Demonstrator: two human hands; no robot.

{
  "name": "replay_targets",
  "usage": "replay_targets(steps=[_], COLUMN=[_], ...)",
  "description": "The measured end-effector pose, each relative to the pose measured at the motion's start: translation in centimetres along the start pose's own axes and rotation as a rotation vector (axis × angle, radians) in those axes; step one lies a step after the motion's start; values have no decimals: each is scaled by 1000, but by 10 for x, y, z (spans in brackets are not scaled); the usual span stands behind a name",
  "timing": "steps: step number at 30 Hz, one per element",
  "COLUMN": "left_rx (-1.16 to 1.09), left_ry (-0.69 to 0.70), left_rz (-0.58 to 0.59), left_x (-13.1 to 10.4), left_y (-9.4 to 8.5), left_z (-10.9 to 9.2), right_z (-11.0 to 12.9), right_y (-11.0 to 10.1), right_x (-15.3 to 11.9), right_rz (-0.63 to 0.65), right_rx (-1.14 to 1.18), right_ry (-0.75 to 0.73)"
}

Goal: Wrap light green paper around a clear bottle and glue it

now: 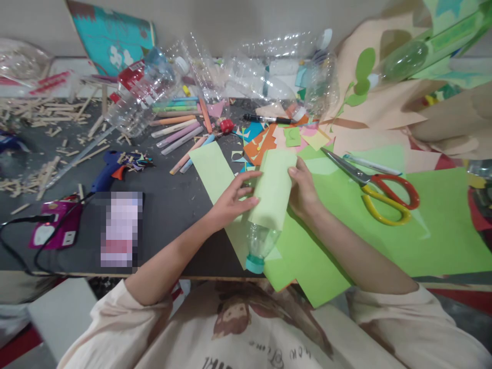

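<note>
Matt green paper, clear glossy plastic bottle

a plain grey wall rises behind a dark tabletop with a thin pale front edge; a white strip lies between them; red patches show below; light is soft.

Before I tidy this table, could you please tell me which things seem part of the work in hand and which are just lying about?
Probably in the work:
bottle, pale green paper around it, between left hand and right hand
perhaps scissors, glue gun

Seemingly lying about:
phone, black pen, markers, wooden sticks
</note>
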State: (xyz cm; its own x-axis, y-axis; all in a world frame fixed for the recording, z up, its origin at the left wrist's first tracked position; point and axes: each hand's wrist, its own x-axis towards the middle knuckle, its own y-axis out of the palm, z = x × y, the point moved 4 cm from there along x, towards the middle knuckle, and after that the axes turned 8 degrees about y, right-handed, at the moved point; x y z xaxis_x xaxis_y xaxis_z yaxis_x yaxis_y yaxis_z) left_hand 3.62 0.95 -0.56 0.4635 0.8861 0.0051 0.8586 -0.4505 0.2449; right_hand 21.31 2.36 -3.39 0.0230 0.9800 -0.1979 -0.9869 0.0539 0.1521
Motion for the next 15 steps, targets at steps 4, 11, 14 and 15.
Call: replay_targets(steps=[4, 11, 14, 15], left_rx=[85, 221, 275, 307], left_ry=[-2, -9, 41, 66], left_rz=[-55, -118, -158, -159], left_x=[-4, -8, -7, -6], left_y=[1, 5, -1, -3], left_z=[6, 0, 0, 0], right_z=[-4, 1, 4, 5], right_y=[8, 20, 29, 31], right_x=[-13, -29, -36, -38], right_rz=[-88, -142, -51, -31], right_rx=[125, 11, -7, 1], right_ry=[95, 65, 86, 92])
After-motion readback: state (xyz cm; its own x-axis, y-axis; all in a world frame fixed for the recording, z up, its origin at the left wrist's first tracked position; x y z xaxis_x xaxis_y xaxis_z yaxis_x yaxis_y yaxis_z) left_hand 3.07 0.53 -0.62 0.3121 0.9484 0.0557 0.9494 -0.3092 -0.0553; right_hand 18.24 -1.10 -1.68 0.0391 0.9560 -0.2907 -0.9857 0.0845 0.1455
